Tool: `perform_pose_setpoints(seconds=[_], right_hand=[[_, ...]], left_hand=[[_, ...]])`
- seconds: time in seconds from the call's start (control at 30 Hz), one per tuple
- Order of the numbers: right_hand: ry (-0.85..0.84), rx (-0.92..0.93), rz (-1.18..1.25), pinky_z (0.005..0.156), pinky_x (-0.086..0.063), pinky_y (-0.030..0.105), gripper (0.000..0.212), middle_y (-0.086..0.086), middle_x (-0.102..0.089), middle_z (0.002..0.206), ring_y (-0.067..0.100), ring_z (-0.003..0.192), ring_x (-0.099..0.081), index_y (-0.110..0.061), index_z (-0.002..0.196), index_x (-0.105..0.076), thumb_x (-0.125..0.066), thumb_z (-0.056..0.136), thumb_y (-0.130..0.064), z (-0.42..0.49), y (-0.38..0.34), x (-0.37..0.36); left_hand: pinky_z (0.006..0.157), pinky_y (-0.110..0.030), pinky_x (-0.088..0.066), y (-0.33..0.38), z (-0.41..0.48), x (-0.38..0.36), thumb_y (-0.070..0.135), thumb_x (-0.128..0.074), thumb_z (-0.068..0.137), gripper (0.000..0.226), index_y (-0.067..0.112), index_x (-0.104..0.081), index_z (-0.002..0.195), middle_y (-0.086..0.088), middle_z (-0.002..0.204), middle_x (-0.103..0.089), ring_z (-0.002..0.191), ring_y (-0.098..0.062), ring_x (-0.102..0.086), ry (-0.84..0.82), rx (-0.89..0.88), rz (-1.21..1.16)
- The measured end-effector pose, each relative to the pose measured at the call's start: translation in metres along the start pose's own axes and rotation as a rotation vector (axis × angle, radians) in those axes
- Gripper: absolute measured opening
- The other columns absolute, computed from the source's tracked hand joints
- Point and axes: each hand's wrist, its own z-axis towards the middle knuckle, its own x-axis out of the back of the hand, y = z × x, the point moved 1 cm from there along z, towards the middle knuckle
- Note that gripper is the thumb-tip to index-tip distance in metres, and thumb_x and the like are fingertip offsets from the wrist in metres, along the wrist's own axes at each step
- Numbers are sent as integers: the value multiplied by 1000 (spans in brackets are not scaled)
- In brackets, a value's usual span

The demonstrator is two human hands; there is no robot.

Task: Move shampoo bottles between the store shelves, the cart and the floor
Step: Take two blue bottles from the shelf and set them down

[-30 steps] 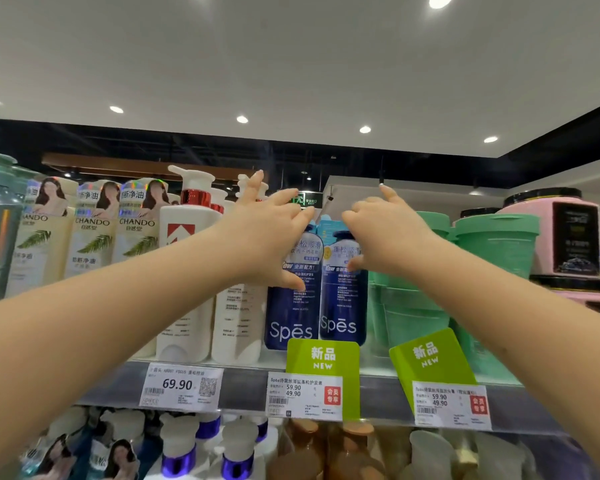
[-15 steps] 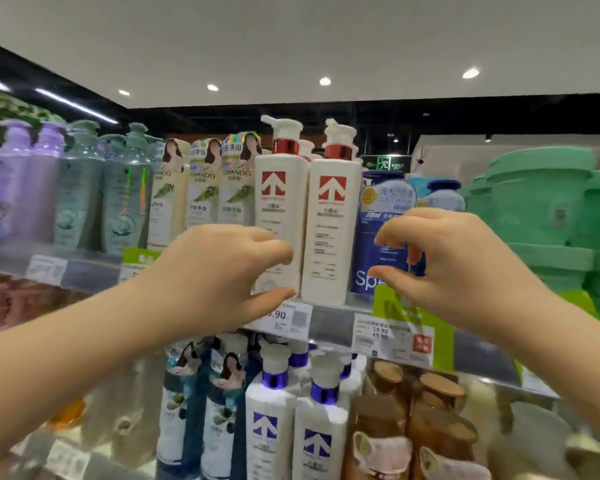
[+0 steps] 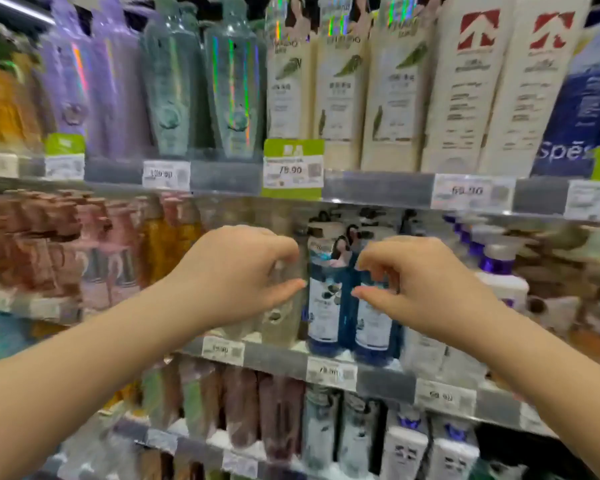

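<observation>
L hand (image 3: pixel 236 275) & R hand (image 3: pixel 420 285) curled, empty, at 9 & 3 o'clock of blue bottle (image 3: pixel 321 306), mid shelf (image 3: pixel 274 358).

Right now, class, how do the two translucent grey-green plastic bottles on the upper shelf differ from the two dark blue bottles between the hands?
The translucent grey-green bottles stand one level above the dark blue bottles. The grey-green bottles carry rainbow-shimmer strips; the dark blue bottles carry white labels. Only the dark blue bottles show between the left hand and right hand. Both pairs stand upright, side by side.
</observation>
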Motion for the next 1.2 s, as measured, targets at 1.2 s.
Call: perform_pose_setpoints(seconds=[1.2], right_hand=[[-1440,-632,467,92,-40,25,51,4,-54,129,19,116,-53,-17,135,-44,-63,89,-28,-497,-176,-708]], left_hand=[[73,-26,-47,128,-689,-498,39,-64,85,26,18,-67,100,1,86,-64,81,-18,-60,-1257,1181,-791]])
